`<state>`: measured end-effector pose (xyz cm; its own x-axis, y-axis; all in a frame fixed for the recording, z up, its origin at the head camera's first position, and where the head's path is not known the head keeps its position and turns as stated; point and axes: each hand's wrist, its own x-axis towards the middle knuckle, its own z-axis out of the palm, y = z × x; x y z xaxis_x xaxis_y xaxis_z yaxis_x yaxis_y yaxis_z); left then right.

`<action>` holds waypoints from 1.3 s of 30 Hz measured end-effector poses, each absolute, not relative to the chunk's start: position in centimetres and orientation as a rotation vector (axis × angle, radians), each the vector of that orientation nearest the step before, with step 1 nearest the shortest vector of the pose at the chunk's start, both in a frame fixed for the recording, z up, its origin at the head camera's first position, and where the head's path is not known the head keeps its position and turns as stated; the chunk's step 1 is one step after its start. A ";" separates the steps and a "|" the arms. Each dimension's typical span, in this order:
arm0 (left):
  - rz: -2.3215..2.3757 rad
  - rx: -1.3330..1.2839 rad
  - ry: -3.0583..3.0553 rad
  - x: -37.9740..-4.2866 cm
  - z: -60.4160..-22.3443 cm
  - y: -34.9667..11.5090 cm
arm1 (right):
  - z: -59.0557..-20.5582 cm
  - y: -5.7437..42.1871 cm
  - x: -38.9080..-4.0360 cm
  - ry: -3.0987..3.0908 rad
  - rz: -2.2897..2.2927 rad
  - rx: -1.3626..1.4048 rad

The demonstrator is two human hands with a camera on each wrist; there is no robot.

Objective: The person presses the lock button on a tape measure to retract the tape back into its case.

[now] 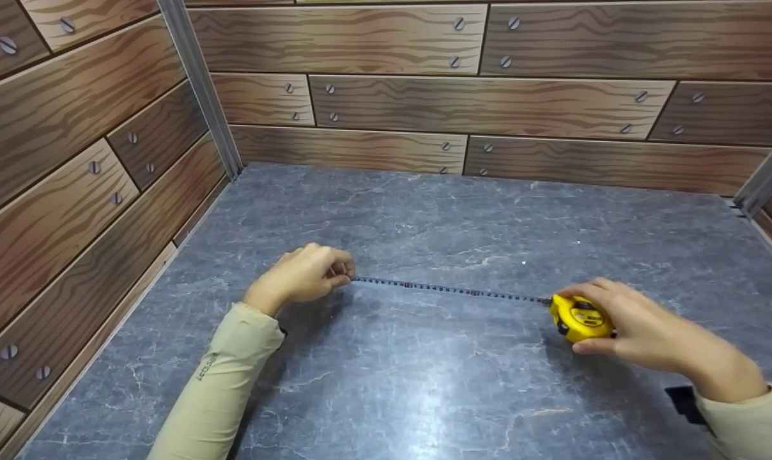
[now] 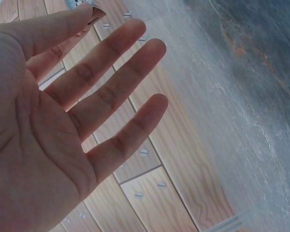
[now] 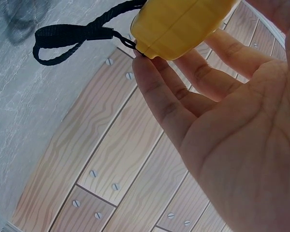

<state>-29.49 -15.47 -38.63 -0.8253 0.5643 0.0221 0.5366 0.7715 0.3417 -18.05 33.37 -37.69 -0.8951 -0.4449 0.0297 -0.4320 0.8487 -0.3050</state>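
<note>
The person's left hand (image 1: 306,271) pinches the end of a tape blade (image 1: 447,289) between thumb and forefinger; in the left wrist view the other three fingers stand loosely spread and hold nothing, and the metal end hook (image 2: 98,15) pokes out just past the pinching tips. From those tips the blade runs out over the grey marbled table (image 1: 437,217) — straight across to the right hand's fingers — and enters the yellow tape measure case (image 1: 584,321). The right hand (image 1: 648,329) grips that case, its thumb on the near side and fingers reaching over the far side, parted by the case's width. A black wrist strap (image 3: 60,41) loops away from the case, beginning right beside the fingertip farthest from the thumb. Well beyond both hands' fingers rises a wall (image 1: 392,38) printed with planks and screws.
</note>
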 end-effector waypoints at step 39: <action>0.536 0.961 2.857 -29.5 -39.0 -14.9 | -37.8 32.9 -18.0 2.960 -0.482 -0.688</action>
